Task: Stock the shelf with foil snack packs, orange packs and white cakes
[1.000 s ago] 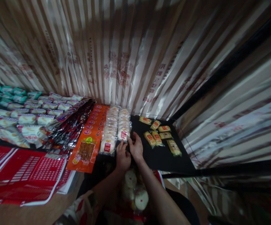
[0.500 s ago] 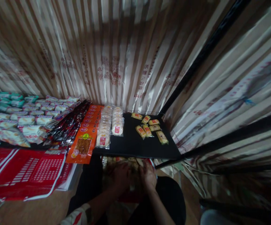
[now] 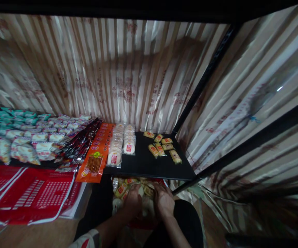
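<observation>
Both hands are down among wrapped snacks in a red basket (image 3: 161, 181) below the shelf's front edge, between the knees. My left hand (image 3: 133, 201) curls its fingers round a pale, round rice cracker packet (image 3: 140, 191). To its right, my right hand (image 3: 164, 199) bends over the snacks at the basket's right side; its fingers are closed and partly hidden, so what they hold does not show. Yellow-wrapped snacks (image 3: 121, 188) lie just left of my left hand. Dim light and blur hide detail in the basket.
On the black shelf (image 3: 138, 168) lie several yellow packets (image 3: 160, 149), two rows of rice crackers (image 3: 115, 151), an orange snack bag (image 3: 94, 160), dark packets (image 3: 83, 144) and white snack bags (image 3: 44, 150). Red baskets (image 3: 43, 193) stand lower left. A black frame post (image 3: 203, 82) rises at right.
The view has tilted upward, bringing a black bar in at the top. My left hand's fingers have drawn closed round the rice cracker packet. My right hand stays near the basket's right side.
</observation>
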`<state>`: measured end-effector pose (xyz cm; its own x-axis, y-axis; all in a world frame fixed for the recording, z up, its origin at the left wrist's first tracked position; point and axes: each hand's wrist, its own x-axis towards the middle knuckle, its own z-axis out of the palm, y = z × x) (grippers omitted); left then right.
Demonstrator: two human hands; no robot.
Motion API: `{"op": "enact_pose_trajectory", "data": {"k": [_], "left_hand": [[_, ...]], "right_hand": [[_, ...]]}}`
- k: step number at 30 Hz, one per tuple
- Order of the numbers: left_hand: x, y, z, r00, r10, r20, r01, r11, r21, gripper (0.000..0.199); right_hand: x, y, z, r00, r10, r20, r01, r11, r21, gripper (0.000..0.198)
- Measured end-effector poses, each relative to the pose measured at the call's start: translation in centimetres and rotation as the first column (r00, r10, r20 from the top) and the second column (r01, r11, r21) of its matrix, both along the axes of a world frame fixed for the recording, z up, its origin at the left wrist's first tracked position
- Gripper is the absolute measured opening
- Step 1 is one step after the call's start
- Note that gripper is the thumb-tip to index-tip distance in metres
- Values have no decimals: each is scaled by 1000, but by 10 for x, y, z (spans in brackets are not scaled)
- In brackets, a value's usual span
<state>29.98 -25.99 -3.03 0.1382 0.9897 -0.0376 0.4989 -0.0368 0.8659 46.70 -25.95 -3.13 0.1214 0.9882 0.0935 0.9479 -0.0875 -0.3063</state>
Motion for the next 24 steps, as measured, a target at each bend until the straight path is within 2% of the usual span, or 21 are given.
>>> {"op": "enact_pose_trajectory", "data": {"k": [3, 6, 9, 11, 13, 17, 24], "left_hand": [[3, 0, 4, 999, 50, -3, -50, 999, 22, 60], [1, -1, 8, 999, 24, -26, -23, 1000, 14, 63], [-5, -1, 14, 1000, 19, 8, -18, 1000, -17, 53], [-11, 0, 17, 997, 45, 56, -42, 998, -44, 41], [-16, 1, 19, 993, 78, 87, -71, 995, -75, 32], [-26, 6, 23, 975, 156, 159, -134, 981, -142, 23], [-31, 19, 26, 885, 313, 344, -217, 932, -291, 8]], "right_hand": [[-2, -6, 20, 997, 70, -25, -70, 997, -28, 40], [-7, -7, 39, 973, 176, -150, -184, 982, -47, 38], [-15, -4, 55, 912, 269, -310, -292, 956, -29, 37], [-22, 0, 62, 874, 284, -395, -310, 951, -2, 33], [-27, 6, 65, 840, 254, -479, -281, 960, 15, 33], [-33, 19, 63, 746, 129, -653, -165, 986, 6, 49], [-44, 32, 51, 410, 10, -912, -105, 994, -37, 38]]}}
